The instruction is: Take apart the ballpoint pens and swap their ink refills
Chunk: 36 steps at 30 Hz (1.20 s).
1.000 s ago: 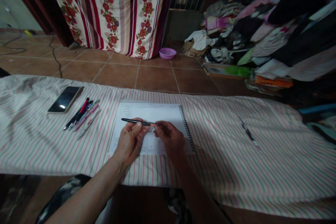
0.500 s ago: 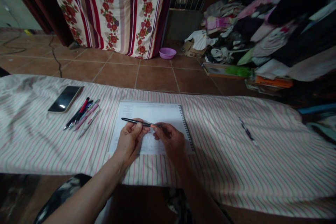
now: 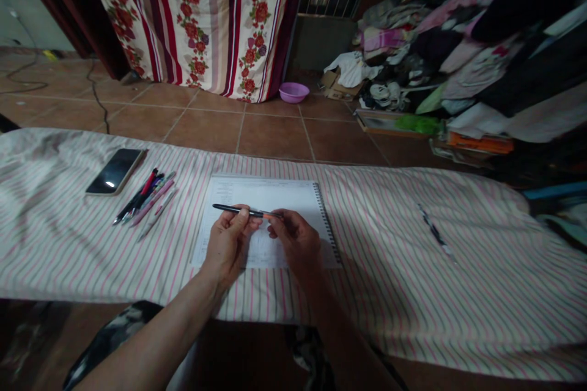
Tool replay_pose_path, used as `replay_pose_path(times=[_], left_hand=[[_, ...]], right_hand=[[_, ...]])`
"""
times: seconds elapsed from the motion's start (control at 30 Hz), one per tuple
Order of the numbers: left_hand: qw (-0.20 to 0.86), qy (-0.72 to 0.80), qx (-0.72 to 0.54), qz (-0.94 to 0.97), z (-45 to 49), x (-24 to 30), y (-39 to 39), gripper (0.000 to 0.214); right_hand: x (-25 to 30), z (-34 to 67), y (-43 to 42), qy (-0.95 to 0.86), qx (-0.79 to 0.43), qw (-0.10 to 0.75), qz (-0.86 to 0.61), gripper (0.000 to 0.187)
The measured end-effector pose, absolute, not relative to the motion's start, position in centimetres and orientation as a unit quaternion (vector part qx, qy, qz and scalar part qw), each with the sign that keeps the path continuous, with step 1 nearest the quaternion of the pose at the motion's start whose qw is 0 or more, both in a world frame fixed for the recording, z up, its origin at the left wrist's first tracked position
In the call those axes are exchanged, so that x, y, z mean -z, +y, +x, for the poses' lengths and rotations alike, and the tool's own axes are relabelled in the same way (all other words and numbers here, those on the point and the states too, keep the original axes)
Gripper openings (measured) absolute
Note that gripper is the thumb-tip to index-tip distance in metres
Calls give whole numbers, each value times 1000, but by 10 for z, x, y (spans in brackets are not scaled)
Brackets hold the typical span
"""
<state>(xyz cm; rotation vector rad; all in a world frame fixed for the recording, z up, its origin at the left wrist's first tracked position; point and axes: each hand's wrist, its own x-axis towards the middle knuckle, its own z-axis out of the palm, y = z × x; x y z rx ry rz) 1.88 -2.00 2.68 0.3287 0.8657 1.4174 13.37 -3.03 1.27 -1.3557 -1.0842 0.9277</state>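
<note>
A black pen (image 3: 224, 208) with an orange band lies nearly level between my two hands, above a spiral-bound notebook (image 3: 275, 189). My left hand (image 3: 229, 235) pinches its dark barrel between thumb and fingers. At the orange end, my right hand (image 3: 296, 238) has its fingertips closed on the pen; they partly hide that end. The notebook is open at a page of faint print, its wire binding along the right side. Both forearms reach in from the bottom of the view.
Left of the notebook lie several pens (image 3: 149, 198) in a bunch and a phone (image 3: 116, 172). A black-and-white pen (image 3: 435, 232) rests at the right on the striped cloth (image 3: 367, 208). Beyond are a purple basin (image 3: 294, 92), a floral curtain (image 3: 220, 24) and piled clothes (image 3: 458, 43).
Both hands keep their hold on the pen, with only a very slight shift at the right fingers. The whole view has moved a little.
</note>
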Motion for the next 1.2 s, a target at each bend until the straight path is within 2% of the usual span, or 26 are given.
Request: replay_pose_path(times=[0.43, 0.7, 0.87, 1.2], left_hand=[[657, 397, -628, 127, 20, -28, -20, 5], [649, 420, -629, 81, 19, -31, -17, 13], [660, 405, -625, 98, 19, -31, -18, 8], [655, 428, -617, 85, 18, -35, -17, 13]], right_hand=[[-11, 133, -30, -446, -406, 556, -573, 22], [-10, 138, -28, -444, -402, 571, -561, 19], [-10, 136, -28, -435, -426, 566, -556, 23], [-13, 137, -27, -420, -408, 587, -559, 24]])
